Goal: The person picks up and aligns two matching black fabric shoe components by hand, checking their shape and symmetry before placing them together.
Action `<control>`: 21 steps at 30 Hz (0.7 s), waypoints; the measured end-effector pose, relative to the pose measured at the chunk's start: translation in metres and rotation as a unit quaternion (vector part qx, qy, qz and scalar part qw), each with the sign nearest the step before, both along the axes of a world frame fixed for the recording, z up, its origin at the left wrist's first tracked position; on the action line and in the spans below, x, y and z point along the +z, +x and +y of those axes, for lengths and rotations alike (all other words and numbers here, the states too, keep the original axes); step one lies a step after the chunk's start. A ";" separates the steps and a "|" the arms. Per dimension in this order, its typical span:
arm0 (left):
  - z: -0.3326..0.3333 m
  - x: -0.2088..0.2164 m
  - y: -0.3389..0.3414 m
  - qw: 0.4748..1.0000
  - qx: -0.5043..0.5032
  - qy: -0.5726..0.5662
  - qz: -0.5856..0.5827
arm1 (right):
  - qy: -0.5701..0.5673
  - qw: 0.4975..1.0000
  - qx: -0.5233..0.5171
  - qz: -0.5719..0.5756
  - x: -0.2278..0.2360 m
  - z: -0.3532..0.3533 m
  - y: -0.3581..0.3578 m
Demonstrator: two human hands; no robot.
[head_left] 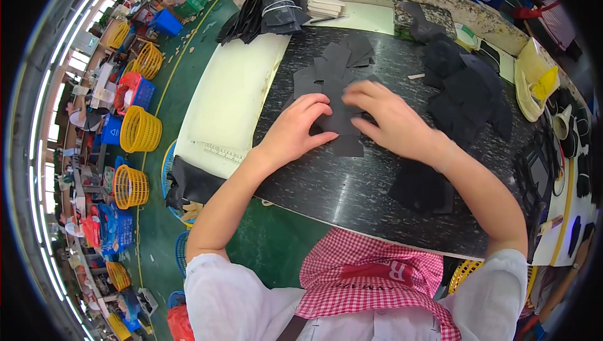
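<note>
Several flat black cut pieces (337, 64) lie overlapping on the dark speckled table in front of me, like fabric or thin leather; I cannot tell which. My left hand (300, 129) rests at their left edge, thumb and fingers apart, fingertips touching the pieces. On the other side, my right hand (394, 120) arches over the right edge with thumb and fingers apart, slightly blurred by motion. A lower black piece (348, 146) pokes out toward me between the hands. Neither hand visibly grips anything.
A heap of black pieces (468, 83) covers the table's right side. Another dark stack (422, 187) lies beneath my right forearm. Tied black bundles (279, 11) sit at the far left, beyond a pale board (229, 96). A white-and-yellow container (534, 80) stands far right.
</note>
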State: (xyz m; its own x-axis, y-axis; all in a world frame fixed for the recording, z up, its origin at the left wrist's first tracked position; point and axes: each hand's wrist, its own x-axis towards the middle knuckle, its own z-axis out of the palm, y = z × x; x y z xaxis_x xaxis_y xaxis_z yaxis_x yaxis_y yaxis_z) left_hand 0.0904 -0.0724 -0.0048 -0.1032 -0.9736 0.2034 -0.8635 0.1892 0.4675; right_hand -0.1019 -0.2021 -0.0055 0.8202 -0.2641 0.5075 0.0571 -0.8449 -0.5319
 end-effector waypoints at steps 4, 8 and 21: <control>0.006 -0.006 -0.004 0.997 0.070 0.002 0.041 | -0.062 0.996 -0.020 0.062 -0.016 -0.023 0.048; 0.011 -0.008 -0.003 0.994 0.075 -0.059 0.046 | 0.036 0.979 0.021 0.201 -0.002 -0.030 0.045; 0.000 -0.010 -0.018 0.909 0.179 -0.048 0.373 | 0.056 0.996 0.062 -0.003 -0.003 -0.036 0.033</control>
State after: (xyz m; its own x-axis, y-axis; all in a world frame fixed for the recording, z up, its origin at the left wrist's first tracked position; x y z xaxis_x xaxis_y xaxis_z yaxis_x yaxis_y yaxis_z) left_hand 0.0719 -0.0723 -0.0144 0.4182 -0.8920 0.1719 -0.3262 0.0292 0.9449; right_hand -0.0693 -0.2384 -0.0080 0.8471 -0.2163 0.4855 0.1612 -0.7659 -0.6225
